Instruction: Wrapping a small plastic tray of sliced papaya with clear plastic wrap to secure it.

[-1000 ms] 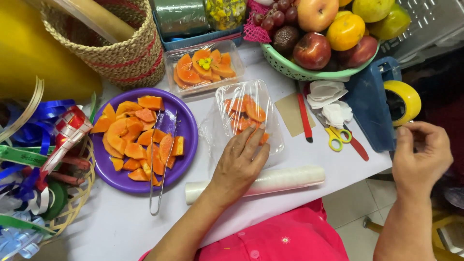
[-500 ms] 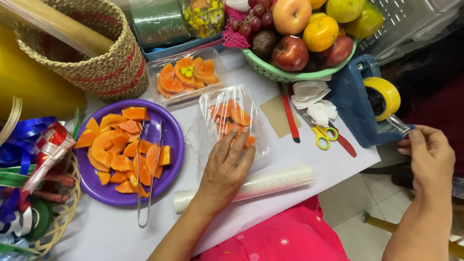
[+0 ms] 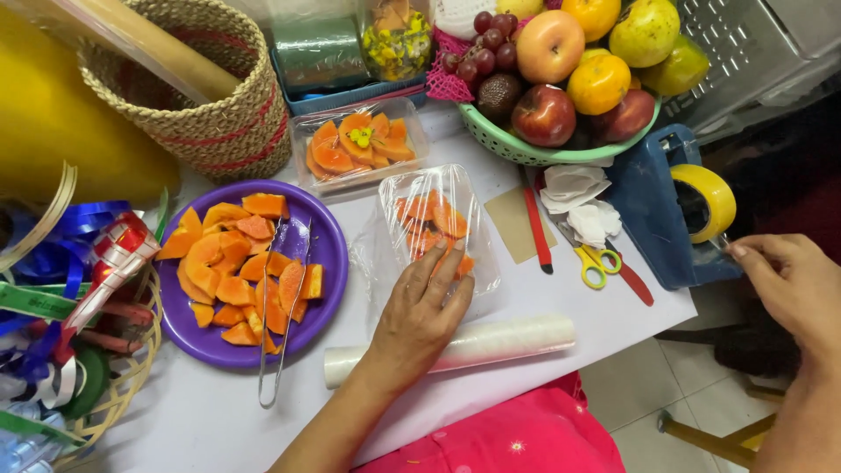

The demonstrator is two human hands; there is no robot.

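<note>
A white worktop (image 3: 561, 307) carries everything, and at its far left edge stands a woven basket (image 3: 210, 114) with red stripes, next to a green bowl of fruit (image 3: 561, 79) at the far right. Nearer, on the left, a round purple plate (image 3: 328, 254) holds orange papaya slices (image 3: 228, 271), with metal tongs (image 3: 280, 307) laid across them and reaching over the plate's near rim. Behind the plate sits a clear tray of papaya topped with a small yellow flower (image 3: 359, 144). In the middle lies a second tray of papaya wrapped in clear film (image 3: 434, 223); the left hand (image 3: 425, 311) rests flat on its near end, fingers spread and pressing down on the film, its grip open rather than closed around anything. Just in front of that hand lies a roll of cling film (image 3: 491, 342), parallel to the worktop's near edge. To the right, a blue tape dispenser (image 3: 653, 210) carries a yellow-rimmed roll of tape (image 3: 705, 201), and the right hand (image 3: 788, 289) is at it, fingertips touching the dispenser's end; whether its grip pinches a tape strip I cannot tell. Between tray and dispenser lie yellow-handled scissors (image 3: 596, 258).
</note>
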